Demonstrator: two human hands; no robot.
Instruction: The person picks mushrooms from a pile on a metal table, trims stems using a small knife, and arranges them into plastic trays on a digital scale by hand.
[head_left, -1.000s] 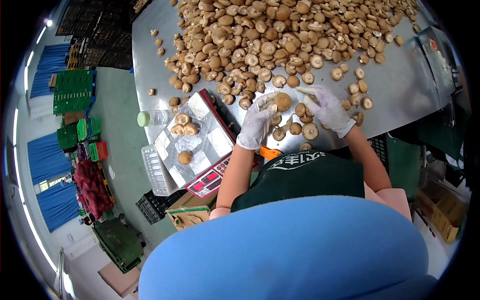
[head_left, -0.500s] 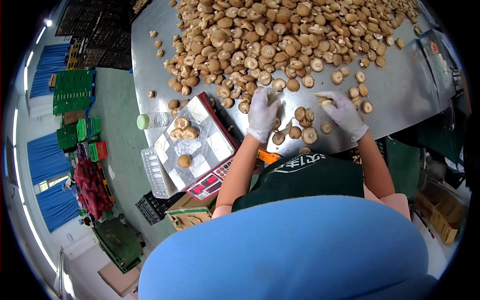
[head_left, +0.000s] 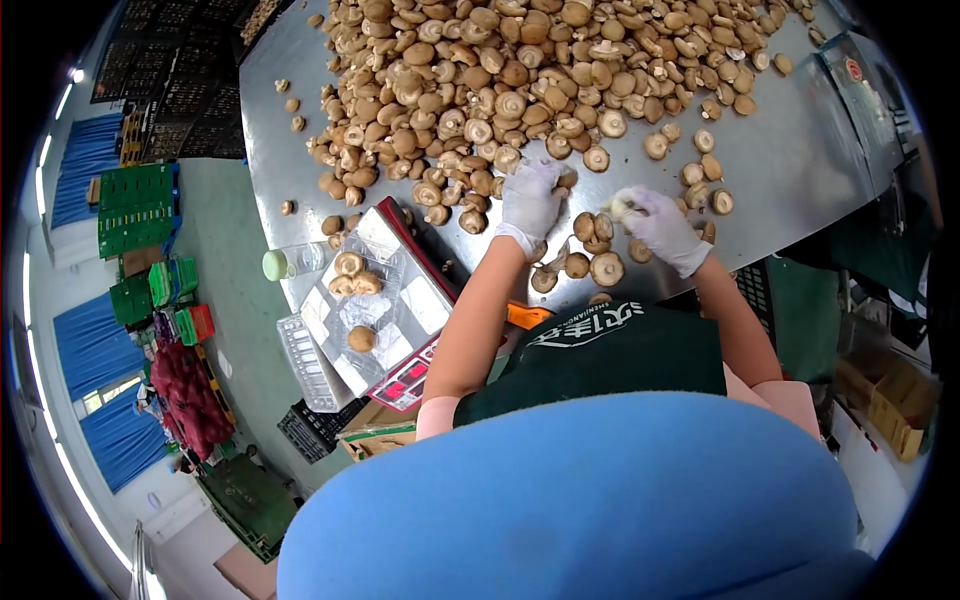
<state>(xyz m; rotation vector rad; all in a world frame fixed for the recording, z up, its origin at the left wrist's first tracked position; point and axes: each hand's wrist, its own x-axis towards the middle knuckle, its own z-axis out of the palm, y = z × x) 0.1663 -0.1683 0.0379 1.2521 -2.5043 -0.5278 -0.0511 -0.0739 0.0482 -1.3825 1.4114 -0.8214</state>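
My left hand [head_left: 532, 200], in a white glove, is curled at the near edge of a big heap of brown mushrooms [head_left: 520, 75]. A mushroom's brown edge [head_left: 568, 179] shows beside its closed fingers. My right hand [head_left: 658, 225], gloved too, pinches a pale mushroom [head_left: 622, 207], mostly covered by the fingers. Between the hands and my apron lies a small group of mushrooms [head_left: 606, 268], some with pale gills up. A clear plastic tray [head_left: 378, 310] with several mushrooms rests on the red-rimmed scale [head_left: 425, 300] to the left.
A jar with a green lid [head_left: 274, 265] lies beside the scale. Stacked clear trays [head_left: 305, 365] stand at the table's left edge. An orange tool [head_left: 528, 315] is near my left forearm. Loose mushrooms [head_left: 704, 170] lie right of my right hand on the metal table [head_left: 780, 170].
The view has shifted a little. My left hand's fingers, spread before, are now curled in. My right hand has moved left toward the small group, fingertips closed together.
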